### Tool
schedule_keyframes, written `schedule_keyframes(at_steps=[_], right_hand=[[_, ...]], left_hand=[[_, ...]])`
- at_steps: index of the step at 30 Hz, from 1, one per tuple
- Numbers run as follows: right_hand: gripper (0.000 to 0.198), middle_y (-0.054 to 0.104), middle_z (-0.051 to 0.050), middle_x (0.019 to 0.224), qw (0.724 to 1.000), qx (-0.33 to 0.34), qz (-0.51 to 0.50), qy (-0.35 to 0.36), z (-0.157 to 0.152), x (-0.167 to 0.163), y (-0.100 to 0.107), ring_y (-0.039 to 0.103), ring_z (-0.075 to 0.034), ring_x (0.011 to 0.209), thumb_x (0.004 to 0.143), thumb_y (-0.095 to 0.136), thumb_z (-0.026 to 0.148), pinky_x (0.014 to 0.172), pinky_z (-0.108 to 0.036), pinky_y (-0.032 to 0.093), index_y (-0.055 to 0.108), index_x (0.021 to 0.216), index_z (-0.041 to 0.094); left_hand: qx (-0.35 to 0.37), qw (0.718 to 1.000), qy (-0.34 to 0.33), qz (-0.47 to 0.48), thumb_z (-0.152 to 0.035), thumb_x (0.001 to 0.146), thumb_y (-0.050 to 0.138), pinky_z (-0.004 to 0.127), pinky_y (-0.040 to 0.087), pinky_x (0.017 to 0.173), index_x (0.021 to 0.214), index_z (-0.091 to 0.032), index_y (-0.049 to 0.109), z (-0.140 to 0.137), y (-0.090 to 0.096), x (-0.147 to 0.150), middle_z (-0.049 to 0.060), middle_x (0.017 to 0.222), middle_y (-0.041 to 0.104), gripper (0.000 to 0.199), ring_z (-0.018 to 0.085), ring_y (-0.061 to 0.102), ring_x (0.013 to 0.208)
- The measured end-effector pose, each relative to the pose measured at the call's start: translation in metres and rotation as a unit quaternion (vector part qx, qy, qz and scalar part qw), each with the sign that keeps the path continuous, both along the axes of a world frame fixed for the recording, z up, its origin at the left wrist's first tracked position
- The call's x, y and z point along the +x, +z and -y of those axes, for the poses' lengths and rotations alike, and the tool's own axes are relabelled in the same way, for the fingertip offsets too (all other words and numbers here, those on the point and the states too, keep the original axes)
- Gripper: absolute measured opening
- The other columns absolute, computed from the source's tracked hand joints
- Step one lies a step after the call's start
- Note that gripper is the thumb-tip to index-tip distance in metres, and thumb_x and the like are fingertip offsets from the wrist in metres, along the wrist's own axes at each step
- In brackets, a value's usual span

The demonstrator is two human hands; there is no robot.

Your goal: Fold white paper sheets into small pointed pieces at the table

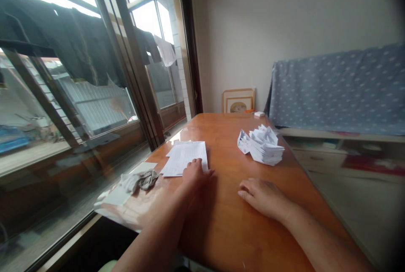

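Note:
Several sheets of printed paper (pixel 182 160) lie in a loose stack on the left side of the wooden table (pixel 221 217). My left hand (pixel 196 173) rests on the lower right part of these sheets, its thumb apart from the other fingers. Nearer the middle of the table, my right hand (pixel 264 196) lies with loosely bent fingers and nothing visible in it. Beyond it stands a pile of folded white paper pieces (pixel 264 147), packed together with points sticking up. Neither hand touches that pile.
A crumpled grey cloth (pixel 144 180) lies left of the sheets, on the table's window side. At the far end are a small white box (pixel 259 114) and a framed picture (pixel 238 101). A spotted blue cover (pixel 338 88) hangs on the right above shelves. Glass windows line the left.

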State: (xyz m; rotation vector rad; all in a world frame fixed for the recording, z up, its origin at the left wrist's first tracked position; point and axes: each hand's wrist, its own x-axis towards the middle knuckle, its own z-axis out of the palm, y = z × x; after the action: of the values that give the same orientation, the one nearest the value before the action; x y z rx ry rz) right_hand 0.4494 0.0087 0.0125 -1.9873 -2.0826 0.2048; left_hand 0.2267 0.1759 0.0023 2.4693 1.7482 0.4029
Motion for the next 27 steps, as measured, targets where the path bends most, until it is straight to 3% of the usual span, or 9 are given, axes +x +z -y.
schedule_keyframes(at_steps=[8, 12, 17, 22, 27], right_hand=[[0.027, 0.073, -0.007, 0.096, 1.0, -0.005, 0.0, -0.003, 0.002, -0.003, 0.005, 0.067, -0.025, 0.093, 0.094, 0.053, 0.043, 0.075, -0.032, 0.04, 0.072, 0.098, 0.025], [0.026, 0.073, -0.007, 0.097, 1.0, -0.01, -0.004, -0.002, 0.002, -0.003, 0.006, 0.067, -0.025, 0.095, 0.094, 0.054, 0.043, 0.076, -0.032, 0.04, 0.072, 0.099, 0.025], [0.027, 0.073, -0.008, 0.097, 1.0, -0.013, -0.007, -0.003, 0.001, -0.003, 0.007, 0.068, -0.026, 0.094, 0.094, 0.054, 0.043, 0.076, -0.032, 0.04, 0.072, 0.098, 0.024], [0.026, 0.073, -0.008, 0.097, 1.0, -0.004, -0.006, 0.001, 0.002, -0.004, 0.007, 0.068, -0.025, 0.095, 0.094, 0.053, 0.042, 0.078, -0.032, 0.042, 0.072, 0.099, 0.025], [0.028, 0.073, -0.008, 0.102, 0.999, 0.028, -0.025, 0.01, 0.001, -0.004, 0.007, 0.068, -0.025, 0.095, 0.095, 0.051, 0.041, 0.081, -0.033, 0.046, 0.071, 0.107, 0.024]], left_hand=[[-0.002, 0.999, 0.032, -0.013, -0.051, 0.09, 0.05, 0.039, 0.049, 0.082, 0.118, -0.021, 0.057, -0.003, 0.003, -0.003, 0.015, 0.121, 0.067, 0.042, 0.032, 0.062, 0.11], [0.007, 1.0, 0.019, -0.022, -0.043, 0.092, 0.047, 0.035, 0.049, 0.079, 0.103, -0.021, 0.065, -0.003, 0.006, -0.009, 0.012, 0.114, 0.07, 0.031, 0.028, 0.064, 0.104], [0.028, 0.999, 0.006, -0.033, -0.035, 0.096, 0.041, 0.034, 0.048, 0.079, 0.091, -0.02, 0.07, 0.001, 0.012, -0.013, 0.012, 0.108, 0.072, 0.032, 0.027, 0.065, 0.101], [0.068, 0.997, 0.01, -0.044, -0.032, 0.096, 0.04, 0.039, 0.046, 0.089, 0.097, -0.019, 0.069, 0.012, 0.027, -0.016, 0.014, 0.108, 0.071, 0.032, 0.029, 0.064, 0.103], [0.107, 0.992, -0.035, -0.057, -0.032, 0.097, 0.038, 0.046, 0.032, 0.109, 0.096, -0.018, 0.069, 0.035, 0.042, -0.008, 0.015, 0.105, 0.07, 0.033, 0.031, 0.062, 0.108]])
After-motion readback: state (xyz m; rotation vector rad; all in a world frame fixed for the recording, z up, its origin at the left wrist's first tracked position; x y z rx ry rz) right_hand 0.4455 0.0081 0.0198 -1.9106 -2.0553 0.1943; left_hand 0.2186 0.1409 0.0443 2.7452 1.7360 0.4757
